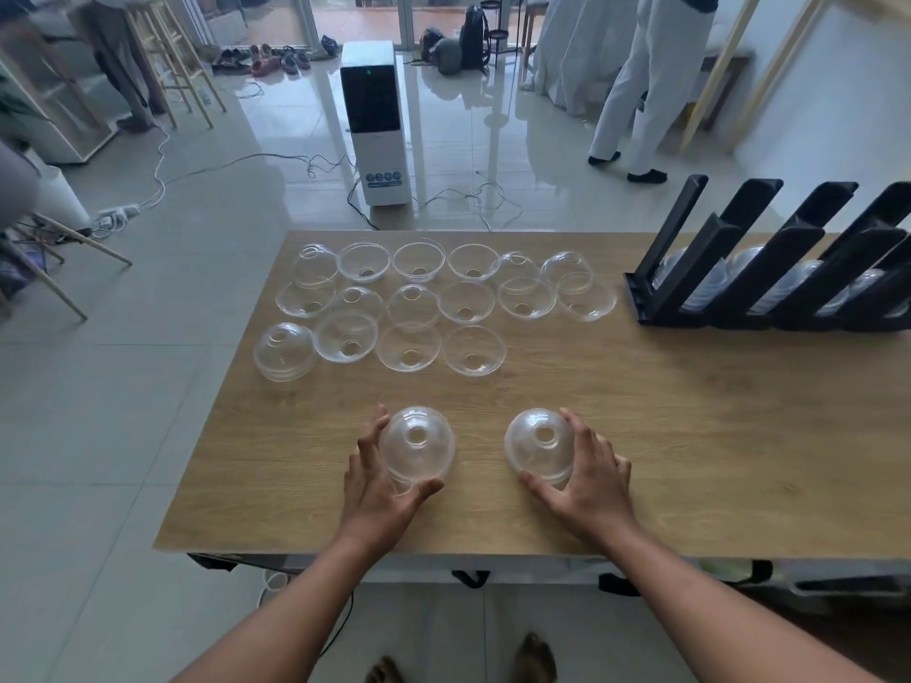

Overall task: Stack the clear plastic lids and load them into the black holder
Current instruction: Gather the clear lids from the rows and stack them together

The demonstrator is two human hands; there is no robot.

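Two clear dome lids stand dome-up near the front of the wooden table [690,436]. My left hand [377,490] wraps the left lid [418,443] from its left and front. My right hand [589,478] wraps the right lid [540,446] from its right and front. Each looks like a short stack of nested lids. Several more clear lids [409,308] lie in three rows at the back left of the table, most rim-up, a few dome-up. The black holder [769,268] with slanted slots stands at the back right, with lids resting in its slots.
A white and black tower appliance [377,125] stands on the tiled floor behind the table, with cables around it. A person in white trousers [650,81] stands at the back right. Wooden stools and a chair stand at the left.
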